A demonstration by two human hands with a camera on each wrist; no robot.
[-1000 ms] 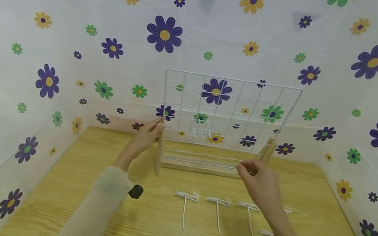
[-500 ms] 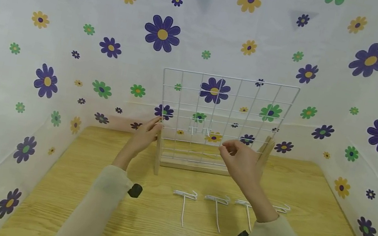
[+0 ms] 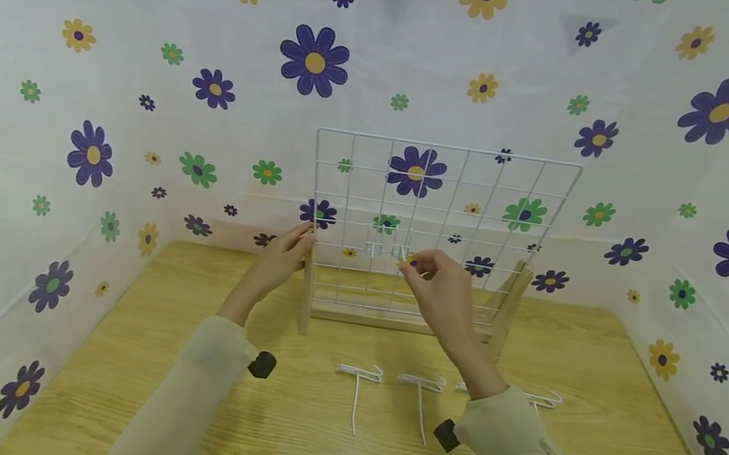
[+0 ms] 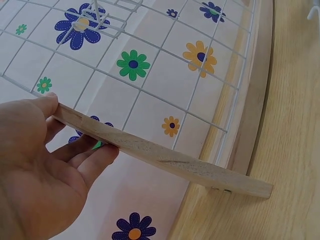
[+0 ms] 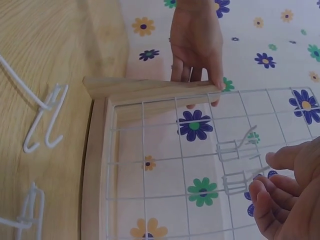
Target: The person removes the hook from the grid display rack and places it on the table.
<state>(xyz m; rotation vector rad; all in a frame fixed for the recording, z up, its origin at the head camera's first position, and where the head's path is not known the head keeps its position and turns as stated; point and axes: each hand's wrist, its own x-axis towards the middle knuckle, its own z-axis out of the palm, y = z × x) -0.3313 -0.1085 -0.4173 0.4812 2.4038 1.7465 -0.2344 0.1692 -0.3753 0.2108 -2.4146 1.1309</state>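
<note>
- My left hand (image 3: 277, 265) holds the wooden upright (image 4: 160, 157) at the wire grid panel's (image 3: 440, 192) left edge, thumb above, fingers beneath.
- My right hand (image 3: 437, 293), fingers curled together, reaches the hooks (image 5: 235, 165) hung mid-grid; whether they're pinched, I cannot tell.
- Loose hooks (image 3: 358, 377) lie on the table (image 3: 166, 355).

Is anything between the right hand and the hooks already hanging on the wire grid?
Nothing visible. The right hand is at the hung hooks on the wire grid, fingertips close beside them with open space between. The left hand holds the wooden side post, away from them.

Recording booth (flowered backdrop (image 3: 138, 98), wooden table (image 3: 161, 387))
</note>
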